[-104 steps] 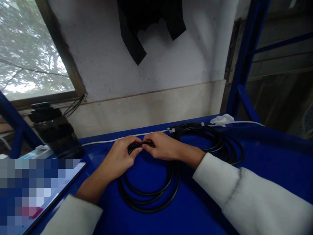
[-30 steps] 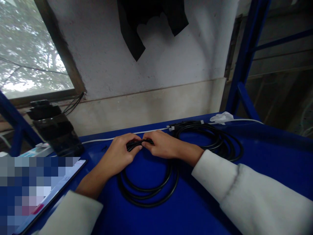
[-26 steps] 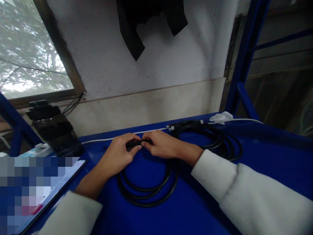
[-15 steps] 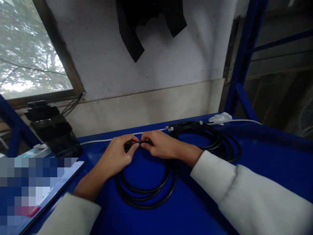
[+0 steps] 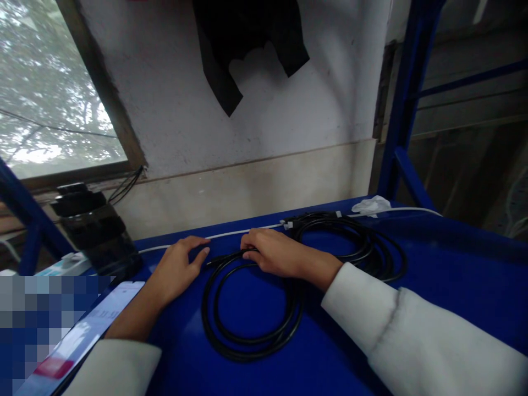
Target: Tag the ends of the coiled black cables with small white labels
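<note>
On the blue table [image 5: 325, 363], right in front of you, lies the coil of black cable [image 5: 244, 356], its lower loops spread in a loose ring. Your right hand [image 5: 272, 250] pinches the gathered strands at the ring's far side between thumb and fingers; how deep that grip goes is hidden behind your knuckles. Your left hand [image 5: 181, 267] holds nothing: thumb and forefinger stand apart, just beside the dark tip [image 5: 210, 263] that pokes out leftward from the bundle, with no contact visible.

As I judge it, the right pinch alone gathers the coil now, so make it firm enough that no strand slides out, yet not so hard that it kinks the cable. Bring the left fingers in low and close to the tip, and press the strands flat against each other rather than crossing them. The lower loops don't quite line up, so a gentle nudge would likely even them.

Mind the second coil [image 5: 367, 245] close by, beyond your right wrist; its strands are black too and could be mistaken for yours. Behind your hands runs a white cord [image 5: 226, 235]. Further out stand a dark bottle [image 5: 97, 236] on your left and a crumpled white wrapper [image 5: 371, 205] on the right.
</note>
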A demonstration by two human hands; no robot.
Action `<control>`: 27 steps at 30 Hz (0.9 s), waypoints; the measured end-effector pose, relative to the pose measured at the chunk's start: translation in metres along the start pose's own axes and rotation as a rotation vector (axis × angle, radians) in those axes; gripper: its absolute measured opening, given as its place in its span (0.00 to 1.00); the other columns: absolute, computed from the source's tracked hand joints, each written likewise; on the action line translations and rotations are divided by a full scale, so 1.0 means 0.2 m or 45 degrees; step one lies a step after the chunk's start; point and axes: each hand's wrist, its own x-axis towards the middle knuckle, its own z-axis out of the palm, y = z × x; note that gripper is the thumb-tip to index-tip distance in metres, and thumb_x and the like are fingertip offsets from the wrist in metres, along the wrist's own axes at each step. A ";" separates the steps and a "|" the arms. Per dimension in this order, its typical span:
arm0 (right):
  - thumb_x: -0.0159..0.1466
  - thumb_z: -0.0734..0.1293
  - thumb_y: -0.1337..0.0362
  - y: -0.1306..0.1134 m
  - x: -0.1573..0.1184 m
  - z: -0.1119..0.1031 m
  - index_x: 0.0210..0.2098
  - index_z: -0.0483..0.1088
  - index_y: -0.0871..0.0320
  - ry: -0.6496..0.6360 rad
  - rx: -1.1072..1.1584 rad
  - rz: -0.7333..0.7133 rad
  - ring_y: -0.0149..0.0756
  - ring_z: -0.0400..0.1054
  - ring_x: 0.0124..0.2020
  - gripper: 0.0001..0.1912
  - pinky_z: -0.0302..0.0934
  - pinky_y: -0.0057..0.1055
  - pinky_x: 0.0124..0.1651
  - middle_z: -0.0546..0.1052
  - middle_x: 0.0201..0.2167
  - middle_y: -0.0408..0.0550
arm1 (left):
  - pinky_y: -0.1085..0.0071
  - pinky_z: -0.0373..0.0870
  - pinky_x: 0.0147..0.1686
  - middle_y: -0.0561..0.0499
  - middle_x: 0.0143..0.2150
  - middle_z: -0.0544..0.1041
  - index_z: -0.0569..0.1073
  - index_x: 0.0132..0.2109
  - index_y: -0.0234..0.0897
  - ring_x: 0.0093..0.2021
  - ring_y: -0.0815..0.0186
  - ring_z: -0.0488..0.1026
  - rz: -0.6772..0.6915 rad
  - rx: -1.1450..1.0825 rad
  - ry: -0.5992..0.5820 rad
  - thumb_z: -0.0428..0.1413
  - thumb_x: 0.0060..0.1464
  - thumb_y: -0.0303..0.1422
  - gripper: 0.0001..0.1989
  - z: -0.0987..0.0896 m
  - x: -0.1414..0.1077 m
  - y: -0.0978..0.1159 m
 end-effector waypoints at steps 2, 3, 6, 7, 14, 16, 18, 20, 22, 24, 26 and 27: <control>0.71 0.69 0.68 0.00 -0.01 -0.01 0.45 0.76 0.59 -0.001 -0.062 0.026 0.45 0.74 0.46 0.04 0.62 0.35 0.49 0.81 0.44 0.54 | 0.49 0.66 0.66 0.41 0.59 0.81 0.82 0.55 0.35 0.61 0.47 0.76 0.000 0.009 -0.049 0.52 0.65 0.43 0.22 0.00 -0.02 -0.03; 0.71 0.69 0.69 -0.01 -0.01 -0.02 0.45 0.76 0.60 -0.003 -0.092 0.045 0.46 0.74 0.47 0.04 0.62 0.36 0.49 0.81 0.44 0.54 | 0.49 0.65 0.67 0.41 0.59 0.81 0.81 0.56 0.34 0.62 0.48 0.76 -0.005 0.011 -0.064 0.52 0.65 0.42 0.23 0.01 -0.03 -0.03; 0.71 0.69 0.69 -0.01 -0.02 -0.03 0.45 0.77 0.60 0.014 -0.154 0.094 0.46 0.74 0.48 0.05 0.62 0.37 0.49 0.81 0.45 0.55 | 0.49 0.65 0.68 0.40 0.60 0.81 0.81 0.57 0.32 0.62 0.48 0.76 -0.037 0.026 -0.061 0.50 0.66 0.41 0.24 0.00 -0.05 -0.05; 0.71 0.69 0.69 -0.01 -0.02 -0.03 0.45 0.77 0.59 0.025 -0.161 0.098 0.46 0.74 0.48 0.05 0.62 0.37 0.49 0.81 0.45 0.55 | 0.49 0.66 0.67 0.40 0.59 0.81 0.81 0.56 0.32 0.62 0.48 0.76 -0.046 0.031 -0.052 0.50 0.66 0.41 0.24 0.00 -0.05 -0.05; 0.71 0.69 0.67 0.01 -0.02 0.00 0.45 0.78 0.58 0.091 -0.107 0.116 0.47 0.75 0.47 0.05 0.62 0.37 0.48 0.81 0.45 0.55 | 0.49 0.67 0.66 0.42 0.58 0.82 0.81 0.56 0.36 0.61 0.47 0.77 -0.146 0.113 0.024 0.51 0.64 0.40 0.22 -0.01 -0.09 -0.09; 0.70 0.70 0.67 0.02 -0.02 0.01 0.45 0.77 0.58 0.109 -0.078 0.104 0.47 0.74 0.48 0.05 0.62 0.37 0.48 0.80 0.45 0.54 | 0.49 0.68 0.65 0.41 0.57 0.82 0.81 0.55 0.36 0.60 0.47 0.77 -0.167 0.135 0.048 0.50 0.64 0.40 0.22 -0.01 -0.10 -0.10; 0.70 0.70 0.68 0.03 -0.03 0.02 0.45 0.77 0.58 0.117 -0.059 0.101 0.46 0.74 0.47 0.05 0.62 0.36 0.47 0.80 0.45 0.54 | 0.49 0.69 0.65 0.41 0.57 0.82 0.81 0.54 0.36 0.59 0.46 0.78 -0.177 0.147 0.069 0.50 0.64 0.40 0.21 -0.01 -0.11 -0.11; 0.69 0.71 0.68 0.03 -0.03 0.01 0.45 0.76 0.58 0.124 -0.045 0.111 0.45 0.74 0.45 0.05 0.62 0.36 0.46 0.79 0.45 0.53 | 0.49 0.69 0.64 0.40 0.56 0.83 0.81 0.54 0.35 0.58 0.47 0.78 -0.182 0.141 0.073 0.50 0.63 0.39 0.22 -0.02 -0.11 -0.11; 0.68 0.71 0.69 0.02 -0.03 0.01 0.45 0.75 0.58 0.128 -0.028 0.125 0.44 0.74 0.44 0.06 0.62 0.35 0.45 0.79 0.45 0.53 | 0.50 0.70 0.64 0.40 0.55 0.83 0.81 0.53 0.34 0.57 0.47 0.79 -0.189 0.124 0.064 0.49 0.61 0.37 0.22 -0.02 -0.10 -0.10; 0.68 0.72 0.69 0.01 -0.03 0.00 0.46 0.75 0.58 0.130 -0.008 0.125 0.44 0.74 0.45 0.07 0.62 0.35 0.45 0.79 0.45 0.53 | 0.51 0.72 0.62 0.40 0.54 0.83 0.82 0.52 0.34 0.56 0.48 0.80 -0.197 0.111 0.055 0.49 0.60 0.35 0.22 -0.03 -0.10 -0.09; 0.68 0.72 0.69 0.01 -0.03 0.00 0.45 0.75 0.58 0.134 -0.002 0.121 0.44 0.74 0.45 0.07 0.62 0.35 0.45 0.79 0.45 0.53 | 0.52 0.73 0.61 0.40 0.53 0.84 0.82 0.50 0.34 0.54 0.48 0.80 -0.197 0.094 0.060 0.49 0.59 0.35 0.21 -0.03 -0.09 -0.08; 0.68 0.72 0.69 0.01 -0.03 0.00 0.45 0.76 0.58 0.136 -0.001 0.121 0.44 0.74 0.45 0.07 0.62 0.35 0.45 0.79 0.45 0.53 | 0.52 0.73 0.60 0.40 0.53 0.84 0.82 0.50 0.35 0.54 0.49 0.81 -0.198 0.081 0.065 0.49 0.59 0.35 0.20 -0.03 -0.09 -0.08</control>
